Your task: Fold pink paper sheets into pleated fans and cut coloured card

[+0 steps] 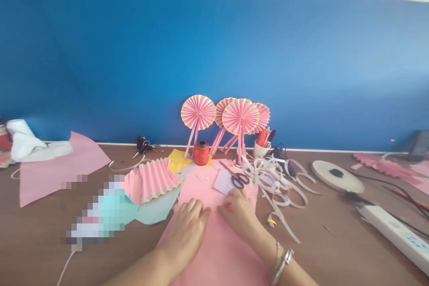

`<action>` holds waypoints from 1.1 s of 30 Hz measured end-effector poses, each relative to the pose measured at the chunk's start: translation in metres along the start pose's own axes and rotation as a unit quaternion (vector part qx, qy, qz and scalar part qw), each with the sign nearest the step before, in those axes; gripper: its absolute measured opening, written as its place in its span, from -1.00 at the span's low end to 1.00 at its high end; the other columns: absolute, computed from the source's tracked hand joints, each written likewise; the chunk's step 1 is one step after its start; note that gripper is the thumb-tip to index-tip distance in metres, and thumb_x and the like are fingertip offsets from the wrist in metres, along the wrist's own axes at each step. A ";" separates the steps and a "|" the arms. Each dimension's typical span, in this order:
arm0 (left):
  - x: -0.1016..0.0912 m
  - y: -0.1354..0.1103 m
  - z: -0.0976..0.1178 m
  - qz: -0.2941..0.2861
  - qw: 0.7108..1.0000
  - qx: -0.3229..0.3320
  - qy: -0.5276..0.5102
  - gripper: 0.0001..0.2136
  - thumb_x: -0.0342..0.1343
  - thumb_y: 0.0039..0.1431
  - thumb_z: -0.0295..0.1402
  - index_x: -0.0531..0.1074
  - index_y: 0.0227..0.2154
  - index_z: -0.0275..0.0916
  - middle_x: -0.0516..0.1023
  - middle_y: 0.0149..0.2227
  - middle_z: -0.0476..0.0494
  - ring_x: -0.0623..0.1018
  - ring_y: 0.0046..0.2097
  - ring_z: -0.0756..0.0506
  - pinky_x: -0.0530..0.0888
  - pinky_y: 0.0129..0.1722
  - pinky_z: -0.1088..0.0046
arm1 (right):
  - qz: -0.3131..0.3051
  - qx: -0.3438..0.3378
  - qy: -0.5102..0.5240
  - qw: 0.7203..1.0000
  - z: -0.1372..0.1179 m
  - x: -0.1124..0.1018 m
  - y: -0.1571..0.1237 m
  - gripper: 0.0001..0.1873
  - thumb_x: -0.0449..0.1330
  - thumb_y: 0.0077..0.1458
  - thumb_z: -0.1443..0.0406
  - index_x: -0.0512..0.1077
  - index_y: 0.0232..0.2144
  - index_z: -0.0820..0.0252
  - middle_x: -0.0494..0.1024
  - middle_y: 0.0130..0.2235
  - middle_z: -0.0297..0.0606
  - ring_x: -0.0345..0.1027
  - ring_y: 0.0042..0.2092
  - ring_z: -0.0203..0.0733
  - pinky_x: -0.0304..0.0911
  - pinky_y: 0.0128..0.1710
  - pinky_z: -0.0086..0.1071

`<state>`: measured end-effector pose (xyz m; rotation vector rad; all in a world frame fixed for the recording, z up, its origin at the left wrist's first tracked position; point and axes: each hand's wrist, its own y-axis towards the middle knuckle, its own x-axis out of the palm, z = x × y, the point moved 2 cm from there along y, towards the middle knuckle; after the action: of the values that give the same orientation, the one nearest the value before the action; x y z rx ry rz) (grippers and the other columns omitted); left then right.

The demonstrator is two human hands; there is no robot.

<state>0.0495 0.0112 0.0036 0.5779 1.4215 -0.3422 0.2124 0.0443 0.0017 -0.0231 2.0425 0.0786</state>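
A large sheet of pink paper [217,250] lies on the table in front of me, with a thin yellowish strip across it at my fingertips. My left hand [191,229] presses on its left side, fingers curled and thumb toward the middle, closed at the paper's edge. Opposite it, my right hand [241,214] is also closed, its thumb and fingers pinched at the same line. Just beyond my right hand, dark-handled scissors [238,181] rest on a small lilac paper [221,183]. Pleated pink paper [150,181] lies to the left of my hands.
Several round pink paper fans [198,112] lean against the blue partition [214,44]. A red thread spool [201,154] stands before them. Tangled white strips [275,178] lie right of the scissors. A round cream disc [337,177] and a white power strip [395,232] are farther right.
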 end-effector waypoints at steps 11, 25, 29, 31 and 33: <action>0.000 -0.001 0.001 -0.037 0.999 -0.002 0.019 -0.73 -0.12 0.21 -0.55 0.38 -0.11 -0.23 0.37 -0.25 -0.16 0.35 -0.18 -0.16 0.28 -0.25 0.30 | -0.071 0.046 -0.067 0.994 0.024 -0.015 0.007 -0.87 0.14 -0.07 0.34 0.45 -0.58 0.21 0.45 -0.28 -0.19 0.24 -0.14 -0.07 0.01 -0.29 -0.35; -0.001 -0.002 0.001 -0.022 1.000 -0.002 0.010 -0.75 -0.11 0.21 -0.55 0.38 -0.15 -0.21 0.37 -0.26 -0.15 0.35 -0.19 -0.16 0.26 -0.25 0.29 | -0.061 0.059 -0.073 0.994 0.027 -0.014 0.007 -0.93 0.13 -0.12 0.35 0.37 -0.59 0.22 0.45 -0.36 -0.19 0.25 -0.21 -0.07 -0.01 -0.35 -0.35; -0.003 0.000 0.002 -0.035 0.999 -0.004 0.012 -0.75 -0.12 0.22 -0.55 0.38 -0.13 -0.21 0.38 -0.25 -0.16 0.36 -0.18 -0.17 0.26 -0.25 0.27 | -0.063 0.061 -0.079 0.993 0.026 -0.015 0.007 -0.93 0.11 -0.13 0.36 0.38 -0.58 0.21 0.45 -0.35 -0.21 0.25 -0.21 -0.07 -0.01 -0.35 -0.35; -0.005 0.001 0.002 -0.046 0.999 -0.007 0.010 -0.74 -0.11 0.20 -0.55 0.38 -0.14 -0.22 0.39 -0.25 -0.16 0.36 -0.19 -0.17 0.26 -0.26 0.28 | -0.063 0.060 -0.081 0.993 0.026 -0.015 0.007 -0.94 0.12 -0.13 0.36 0.38 -0.58 0.21 0.45 -0.35 -0.21 0.25 -0.20 -0.08 -0.01 -0.35 -0.36; -0.005 0.001 0.002 -0.046 0.999 -0.005 0.007 -0.74 -0.11 0.20 -0.55 0.39 -0.14 -0.22 0.39 -0.26 -0.16 0.36 -0.19 -0.16 0.26 -0.26 0.29 | -0.064 0.059 -0.081 0.993 0.026 -0.014 0.007 -0.93 0.13 -0.13 0.36 0.39 -0.58 0.21 0.45 -0.34 -0.20 0.25 -0.20 -0.07 -0.01 -0.35 -0.35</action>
<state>0.0510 0.0100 0.0093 0.5088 1.4648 -0.4052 0.2420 0.0529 0.0029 -0.0724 1.8754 -0.1171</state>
